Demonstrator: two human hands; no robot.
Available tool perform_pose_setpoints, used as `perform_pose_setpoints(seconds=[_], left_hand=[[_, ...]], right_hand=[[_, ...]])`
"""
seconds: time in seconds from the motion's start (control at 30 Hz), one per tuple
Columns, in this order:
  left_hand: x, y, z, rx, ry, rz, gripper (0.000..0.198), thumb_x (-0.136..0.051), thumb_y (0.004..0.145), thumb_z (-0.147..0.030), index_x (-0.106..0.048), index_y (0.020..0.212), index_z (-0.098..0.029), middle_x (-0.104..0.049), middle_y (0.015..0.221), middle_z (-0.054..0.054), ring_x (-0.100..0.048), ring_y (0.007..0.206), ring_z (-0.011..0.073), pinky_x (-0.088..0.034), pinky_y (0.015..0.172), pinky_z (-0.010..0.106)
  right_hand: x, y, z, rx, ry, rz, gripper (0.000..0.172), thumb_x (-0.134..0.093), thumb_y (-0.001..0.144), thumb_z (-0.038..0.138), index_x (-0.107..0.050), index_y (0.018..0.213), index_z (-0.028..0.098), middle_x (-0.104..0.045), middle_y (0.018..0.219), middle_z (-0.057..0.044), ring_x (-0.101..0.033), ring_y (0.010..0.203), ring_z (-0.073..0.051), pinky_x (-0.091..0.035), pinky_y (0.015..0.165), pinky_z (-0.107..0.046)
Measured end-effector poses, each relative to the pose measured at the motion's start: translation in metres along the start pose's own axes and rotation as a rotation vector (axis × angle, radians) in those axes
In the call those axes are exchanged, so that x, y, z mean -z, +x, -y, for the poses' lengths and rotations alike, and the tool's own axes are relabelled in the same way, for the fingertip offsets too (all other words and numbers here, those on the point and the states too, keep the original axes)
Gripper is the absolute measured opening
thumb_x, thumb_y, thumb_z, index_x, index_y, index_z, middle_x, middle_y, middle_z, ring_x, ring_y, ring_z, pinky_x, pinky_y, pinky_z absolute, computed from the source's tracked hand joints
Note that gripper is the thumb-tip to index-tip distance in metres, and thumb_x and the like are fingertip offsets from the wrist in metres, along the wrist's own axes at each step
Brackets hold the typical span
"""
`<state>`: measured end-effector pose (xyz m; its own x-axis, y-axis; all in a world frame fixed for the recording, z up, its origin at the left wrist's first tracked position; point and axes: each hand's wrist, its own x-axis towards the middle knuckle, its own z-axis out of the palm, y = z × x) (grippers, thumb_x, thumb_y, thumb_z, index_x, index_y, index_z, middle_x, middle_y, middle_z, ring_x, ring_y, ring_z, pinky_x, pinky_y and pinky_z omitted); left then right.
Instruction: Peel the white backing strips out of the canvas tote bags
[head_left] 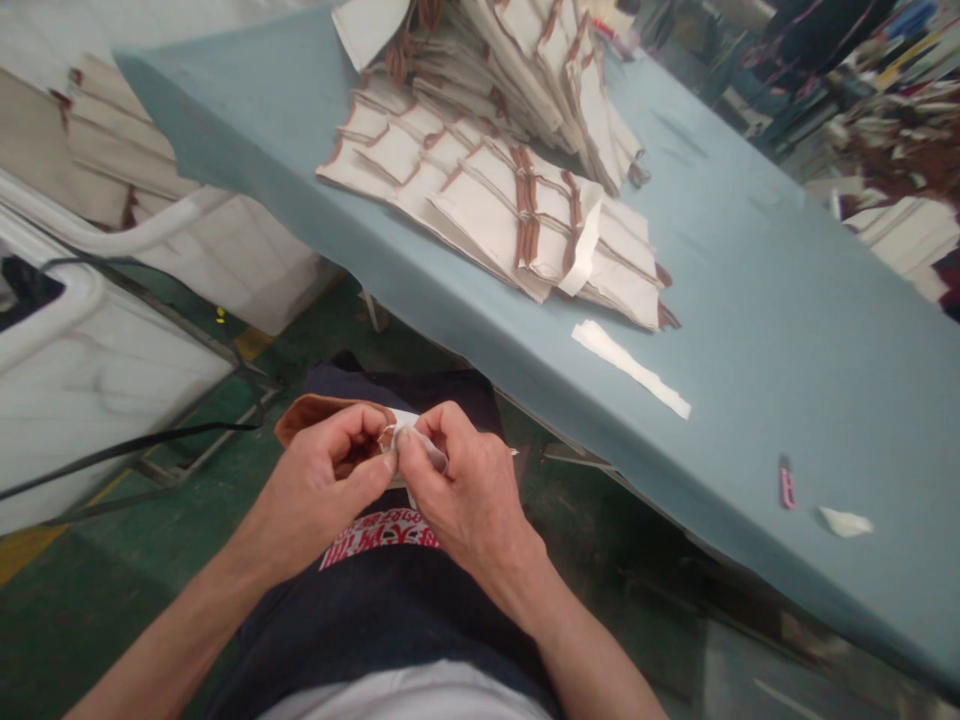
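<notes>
Close together above my lap, both hands pinch a small piece of work. My left hand (322, 485) is closed on a brown and white fabric piece (311, 412), whose brown part sticks out behind its fingers. Touching it, my right hand (469, 485) is closed on the white end (406, 418) of the piece, thumb and fingers pressed together. Fine white strands show between the fingertips. The rest of the piece is hidden by the hands.
A blue-covered table (720, 400) crosses the view, bearing stacked beige fabric pieces (480, 200), a white strip (630, 368), a pink-handled tool (786, 484) and a white scrap (846, 521). White bins (97, 390) and a black cable (135, 440) are at the left.
</notes>
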<state>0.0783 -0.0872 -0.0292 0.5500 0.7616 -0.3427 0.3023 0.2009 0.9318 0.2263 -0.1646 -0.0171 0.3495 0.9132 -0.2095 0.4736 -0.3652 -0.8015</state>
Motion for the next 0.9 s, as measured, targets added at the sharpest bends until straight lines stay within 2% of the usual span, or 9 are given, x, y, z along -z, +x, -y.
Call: perform_pose_setpoints(seconds=[0.27,0.5,0.73,0.9], left_hand=[[-0.005,-0.001,-0.006,-0.032,0.026,-0.067,0.021,-0.069,0.079,-0.041,-0.072,0.079,-0.020,-0.071,0.071,-0.001,-0.063,0.064,0.0160,-0.053,0.057,0.023],[-0.005,0.001,-0.003,-0.007,0.037,-0.095,0.024,-0.068,0.076,-0.044,-0.072,0.078,-0.021,-0.072,0.070,0.000,-0.064,0.063,0.0177,-0.056,0.058,0.026],[-0.008,0.000,-0.003,0.037,0.043,-0.161,0.025,-0.067,0.071,-0.046,-0.072,0.075,-0.021,-0.072,0.070,-0.001,-0.064,0.063,0.0166,-0.053,0.058,0.025],[-0.012,-0.002,-0.002,0.044,-0.012,-0.214,0.019,-0.066,0.067,-0.042,-0.064,0.065,-0.023,-0.060,0.060,-0.005,-0.053,0.056,0.0120,-0.044,0.052,0.022]], right_hand=[[-0.003,0.000,-0.001,0.001,-0.013,-0.016,0.022,-0.053,0.096,0.044,-0.054,0.083,0.026,-0.056,0.060,0.004,-0.051,0.052,-0.015,-0.028,0.059,-0.028],[-0.003,0.001,-0.002,0.011,0.022,-0.014,0.022,-0.053,0.096,0.044,-0.053,0.083,0.026,-0.055,0.060,0.005,-0.050,0.051,-0.015,-0.028,0.059,-0.028],[-0.003,0.002,-0.003,-0.017,0.035,-0.008,0.023,-0.054,0.096,0.045,-0.053,0.082,0.026,-0.056,0.061,0.004,-0.052,0.054,-0.016,-0.028,0.060,-0.029],[-0.005,0.002,-0.001,-0.038,0.047,0.010,0.024,-0.054,0.095,0.045,-0.052,0.080,0.026,-0.054,0.059,0.006,-0.050,0.052,-0.015,-0.027,0.060,-0.029]])
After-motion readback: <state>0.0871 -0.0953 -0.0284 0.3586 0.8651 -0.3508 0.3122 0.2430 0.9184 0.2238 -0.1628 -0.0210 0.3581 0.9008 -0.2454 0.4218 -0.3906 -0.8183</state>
